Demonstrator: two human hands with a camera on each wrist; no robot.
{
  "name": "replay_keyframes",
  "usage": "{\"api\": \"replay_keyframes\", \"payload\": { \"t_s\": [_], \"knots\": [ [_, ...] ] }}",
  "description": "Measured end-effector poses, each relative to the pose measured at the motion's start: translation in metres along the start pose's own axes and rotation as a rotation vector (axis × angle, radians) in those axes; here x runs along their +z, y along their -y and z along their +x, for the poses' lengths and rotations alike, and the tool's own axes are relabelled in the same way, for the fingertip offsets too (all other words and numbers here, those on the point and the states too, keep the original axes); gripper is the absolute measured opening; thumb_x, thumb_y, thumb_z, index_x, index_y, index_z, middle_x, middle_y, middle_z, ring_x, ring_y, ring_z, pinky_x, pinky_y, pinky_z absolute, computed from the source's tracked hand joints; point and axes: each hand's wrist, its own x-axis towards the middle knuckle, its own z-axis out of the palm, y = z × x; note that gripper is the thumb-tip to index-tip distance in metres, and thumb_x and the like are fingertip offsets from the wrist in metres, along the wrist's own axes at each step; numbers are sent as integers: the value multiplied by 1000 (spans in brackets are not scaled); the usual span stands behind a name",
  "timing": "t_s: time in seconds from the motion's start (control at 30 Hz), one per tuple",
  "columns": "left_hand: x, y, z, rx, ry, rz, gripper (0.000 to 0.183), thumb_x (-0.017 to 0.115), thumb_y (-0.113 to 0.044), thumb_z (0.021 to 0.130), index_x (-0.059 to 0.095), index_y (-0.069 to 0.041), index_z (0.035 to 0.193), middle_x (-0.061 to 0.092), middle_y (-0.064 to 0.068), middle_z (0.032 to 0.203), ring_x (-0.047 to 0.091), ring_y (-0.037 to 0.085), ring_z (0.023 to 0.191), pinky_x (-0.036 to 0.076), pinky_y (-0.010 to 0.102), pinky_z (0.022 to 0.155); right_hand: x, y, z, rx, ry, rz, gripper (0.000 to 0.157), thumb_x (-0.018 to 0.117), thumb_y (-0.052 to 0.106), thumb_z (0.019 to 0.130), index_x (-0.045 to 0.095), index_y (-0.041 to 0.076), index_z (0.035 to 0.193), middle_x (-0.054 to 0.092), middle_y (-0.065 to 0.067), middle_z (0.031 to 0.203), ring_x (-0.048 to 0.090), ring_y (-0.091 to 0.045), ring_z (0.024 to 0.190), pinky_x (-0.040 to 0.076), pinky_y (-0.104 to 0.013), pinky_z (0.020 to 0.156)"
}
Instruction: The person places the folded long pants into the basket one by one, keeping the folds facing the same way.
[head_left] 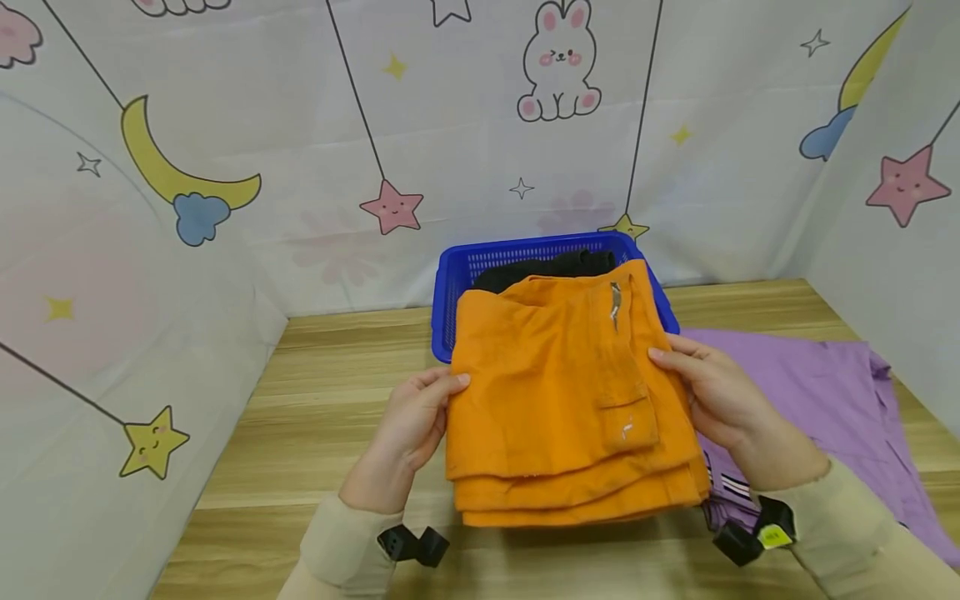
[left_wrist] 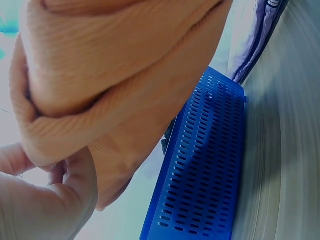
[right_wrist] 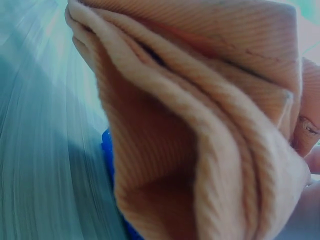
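Observation:
A pair of folded orange pants [head_left: 547, 375], stacked in several layers with a flapped pocket near one side, is held up between both hands. My left hand [head_left: 411, 421] pinches its left edge, thumb on top and fingers beneath. On the opposite edge my right hand [head_left: 723, 400] grips the cloth the same way. The far end of the pants overlaps the blue basket [head_left: 442, 312] in the head view. From the left wrist, the pants [left_wrist: 115, 75] hang above the table beside the basket's slotted wall [left_wrist: 200, 165]. Open fold layers [right_wrist: 220, 130] fill the right wrist view.
Black clothing [head_left: 525, 268] lies inside the basket at the back of the wooden table [head_left: 315, 433]. A purple garment [head_left: 817, 408] with striped trim is spread on the right, partly under my right forearm. Patterned cloth walls [head_left: 300, 108] enclose the back and sides.

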Motion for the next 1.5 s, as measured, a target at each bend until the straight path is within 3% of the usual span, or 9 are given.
{"api": "replay_keyframes", "payload": {
  "t_s": [0.3, 0.6, 0.83, 1.0, 1.13, 1.33, 1.5],
  "knots": [
    [1, -3, 6, -8, -9, 27, 17, 57, -1, 88, 57, 6, 104, 60, -2, 84, 62, 7, 75, 54, 19, 71, 0, 5, 5, 10, -8, -19, 25, 46, 13, 100, 67, 21, 112, 69, 2, 104, 68, -11, 94, 56, -26, 80],
    [3, -6, 12, -15, -23, 49, 9, 59, -2, 88, 60, 0, 97, 59, -4, 77, 60, 5, 70, 52, 18, 65, 0, 12, 10, 28, -29, -57, 24, 48, 14, 99, 67, 24, 110, 68, 4, 105, 67, -9, 95, 55, -26, 81],
    [5, -8, 17, -22, -21, 68, 20, 57, -2, 89, 57, 4, 108, 61, -4, 79, 60, 5, 71, 53, 19, 66, -1, 15, 14, 59, -62, -110, 21, 52, 17, 97, 61, 23, 115, 67, 6, 106, 66, -9, 96, 55, -25, 82],
    [4, -9, 23, -7, -17, 85, 25, 57, -2, 89, 56, 7, 112, 61, -4, 81, 61, 5, 71, 52, 19, 66, -1, 17, 18, 64, -88, -158, 54, 54, 19, 97, 32, 8, 145, 66, 8, 107, 65, -7, 97, 55, -24, 83],
    [5, -10, 27, 1, -24, 87, 26, 57, -2, 89, 56, 9, 113, 61, -4, 81, 61, 5, 71, 52, 19, 65, -2, 19, 22, 66, -106, -188, 70, 54, 20, 96, 14, -1, 150, 66, 9, 104, 65, -5, 96, 55, -23, 82],
    [5, -11, 31, -6, -31, 85, 22, 58, -2, 89, 57, 6, 109, 60, -3, 81, 60, 6, 70, 53, 19, 65, -5, 21, 27, 62, -118, -254, 70, 55, 21, 96, 16, -3, 149, 67, 12, 102, 65, -4, 94, 55, -22, 80],
    [4, -13, 33, -10, -30, 90, 23, 59, -3, 89, 58, 6, 110, 61, -3, 81, 60, 5, 70, 53, 19, 65, -9, 22, 30, 51, -124, -305, 48, 55, 20, 96, 39, 1, 137, 68, 9, 98, 66, -4, 90, 56, -22, 77]
  ]
}}
